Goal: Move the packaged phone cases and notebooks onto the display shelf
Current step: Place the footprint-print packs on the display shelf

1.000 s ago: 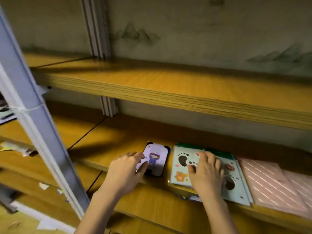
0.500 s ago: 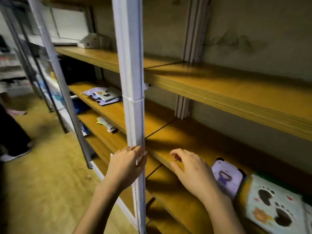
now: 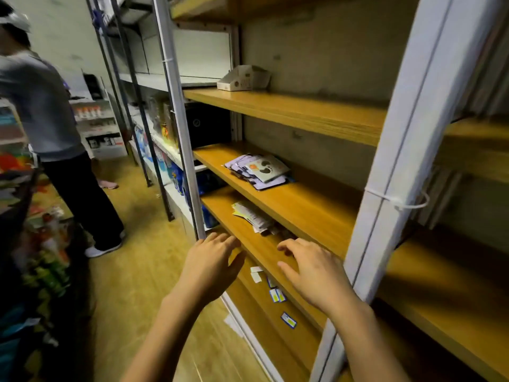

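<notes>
Stock left to move, by my guess: the pile (image 3: 259,170) of packaged cases on a shelf (image 3: 303,208) at twelve o'clock, well beyond the hands. The left hand (image 3: 212,267) and right hand (image 3: 311,271) hover spread wide, holding nothing.

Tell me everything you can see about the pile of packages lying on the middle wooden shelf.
The pile of packages is a loose, fanned stack of flat, glossy packs. Most look pale purple with dark edges. The top one is pale, with dark footprint marks and an orange patch. The pile lies flat on the wooden shelf, toward its back. Nothing else touches it: the left hand and the right hand are lower and apart from it.
</notes>
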